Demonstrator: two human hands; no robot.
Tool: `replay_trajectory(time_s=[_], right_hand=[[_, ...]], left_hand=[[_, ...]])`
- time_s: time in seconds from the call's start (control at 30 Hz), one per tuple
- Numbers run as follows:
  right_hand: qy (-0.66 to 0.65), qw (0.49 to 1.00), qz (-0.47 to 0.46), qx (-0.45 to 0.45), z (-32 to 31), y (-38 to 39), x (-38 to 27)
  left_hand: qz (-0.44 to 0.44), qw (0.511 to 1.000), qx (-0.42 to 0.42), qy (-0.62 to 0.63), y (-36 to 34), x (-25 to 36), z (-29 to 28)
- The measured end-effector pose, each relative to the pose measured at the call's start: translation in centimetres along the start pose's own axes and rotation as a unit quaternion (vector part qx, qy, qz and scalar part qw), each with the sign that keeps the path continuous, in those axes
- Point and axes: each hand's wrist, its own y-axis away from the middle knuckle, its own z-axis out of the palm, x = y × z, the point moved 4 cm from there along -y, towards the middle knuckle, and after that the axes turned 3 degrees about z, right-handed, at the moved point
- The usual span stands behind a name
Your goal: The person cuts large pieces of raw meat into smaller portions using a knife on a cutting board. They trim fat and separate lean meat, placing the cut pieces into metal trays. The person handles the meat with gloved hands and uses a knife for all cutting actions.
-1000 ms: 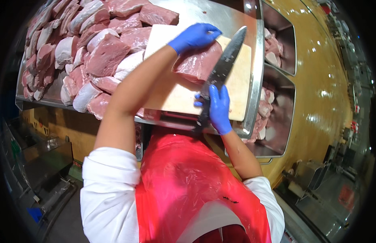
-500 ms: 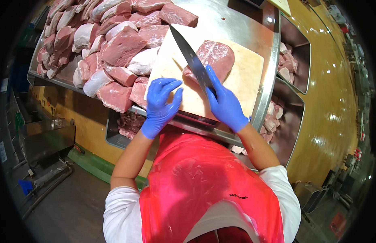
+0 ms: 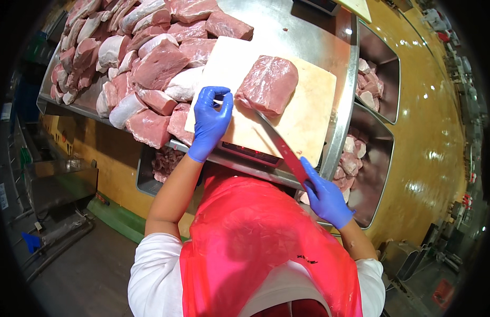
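since half a second ago the knife (image 3: 281,148) has swung off the meat: it then lay across the slab under both hands, and now its blade slants from the slab's near edge down to the right hand (image 3: 325,196), which has drawn back past the rim of the steel surface (image 3: 308,31). the left hand (image 3: 210,122) has lifted off the meat too and sits on the near left part of the cutting board (image 3: 308,111), its fingers (image 3: 224,103) curled together around nothing i can make out. the right hand's fingers are clamped on the knife handle.

one slab of pork (image 3: 267,90) lies alone on the board, toward its far side, uncut as far as shows. this reads as the pause between positioning and slicing; the next move would seem to call for steadying the slab with the left hand and bringing the blade back over it.

counted: one board, one knife, one slab on the board, two gloved hands. the heap of raw cuts (image 3: 139,63) to the left holds well over a dozen, too crowded for an exact count. two sunken bins (image 3: 374,84) on the right hold trimmed pieces, and a third bin (image 3: 163,161) shows under the near edge.
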Motion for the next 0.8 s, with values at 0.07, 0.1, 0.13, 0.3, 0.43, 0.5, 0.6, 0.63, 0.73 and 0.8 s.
replay_trajectory(time_s=[0.07,0.1,0.13,0.3,0.43,0.5,0.6,0.63,0.73,0.8], right_hand=[[-0.041,0.998,0.024,0.043,-0.9,-0.1,-1.2],[-0.065,0.994,0.040,0.075,-0.9,-1.3,-2.0],[-0.087,0.989,0.052,0.108,-0.9,-2.7,-3.0],[-0.090,0.976,-0.023,0.199,2.3,-13.6,-8.3],[0.035,0.971,-0.055,0.231,4.2,-17.7,-9.4],[0.066,0.985,-0.008,0.162,5.1,-14.0,-9.5],[0.123,0.987,0.051,0.092,6.2,-7.0,-9.2],[0.140,0.985,0.064,0.081,6.4,-6.1,-9.3],[0.174,0.979,0.056,0.084,6.3,-7.5,-10.0],[0.176,0.977,0.035,0.117,6.6,-12.5,-10.3]], left_hand=[[0.049,0.997,-0.054,0.026,0.3,2.9,1.5],[0.079,0.995,-0.059,-0.019,0.2,2.0,1.8],[0.111,0.990,-0.061,-0.064,-0.2,0.7,2.0],[-0.095,0.974,-0.121,0.164,-1.1,-3.3,1.1],[-0.077,0.966,-0.158,0.190,-1.7,-3.6,1.3],[-0.070,0.965,-0.152,0.202,-2.0,-4.4,1.0],[-0.047,0.965,-0.167,0.194,-1.9,-4.7,1.0],[-0.037,0.965,-0.178,0.190,-2.0,-4.6,1.0],[0.016,0.968,-0.170,0.186,-1.7,-4.3,1.1],[0.025,0.964,-0.161,0.211,-1.7,-4.0,1.6]])
